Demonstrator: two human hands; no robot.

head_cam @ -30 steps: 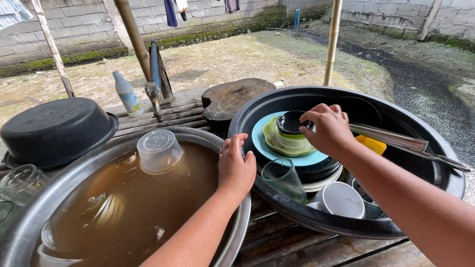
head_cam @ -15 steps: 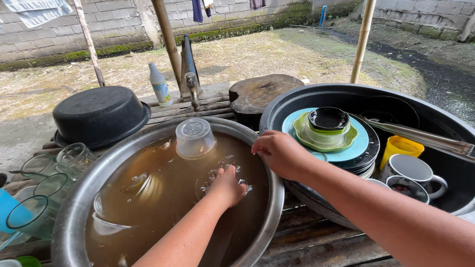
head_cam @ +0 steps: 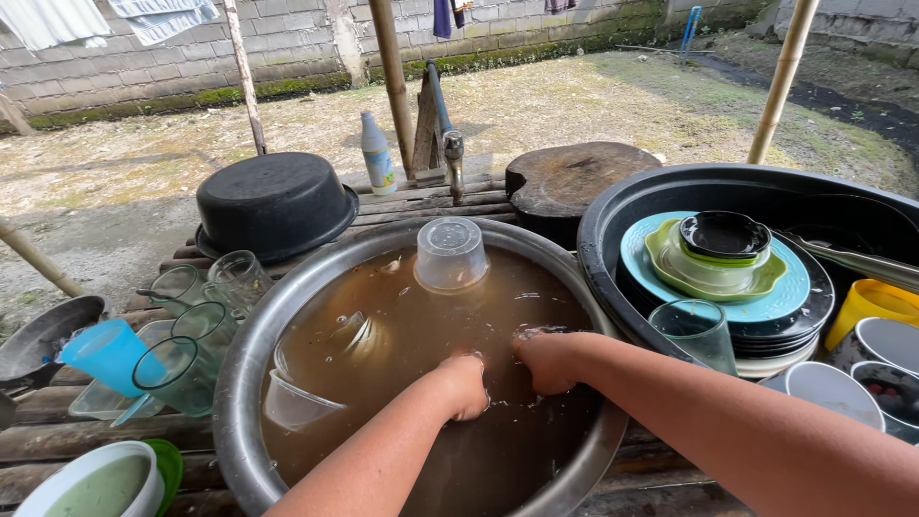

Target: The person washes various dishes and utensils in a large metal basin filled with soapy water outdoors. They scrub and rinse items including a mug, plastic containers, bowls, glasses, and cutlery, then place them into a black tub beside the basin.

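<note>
Head view: steel basin (head_cam: 251, 364) of murky brown water at centre, left hand (head_cam: 466, 386) and right hand (head_cam: 546, 361) plunged in side by side, grip hidden; mid-wash; clear tub (head_cam: 451, 253) floating beyond, stacked plates (head_cam: 661, 287) right

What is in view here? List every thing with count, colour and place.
Metal basin: one, silver, centre, full of brown water.
Plastic tub: one, clear, upside down, floating at basin's far side.
Black basin: one, right, holding plates and cups.
Plates: stacked, teal on top.
Black pot: one, upside down, behind left.
Glasses: several, clear, left.
Blue cup: one, left.
Bottle: one, white, behind.
Left hand: in the water.
Right hand: in the water.
</note>
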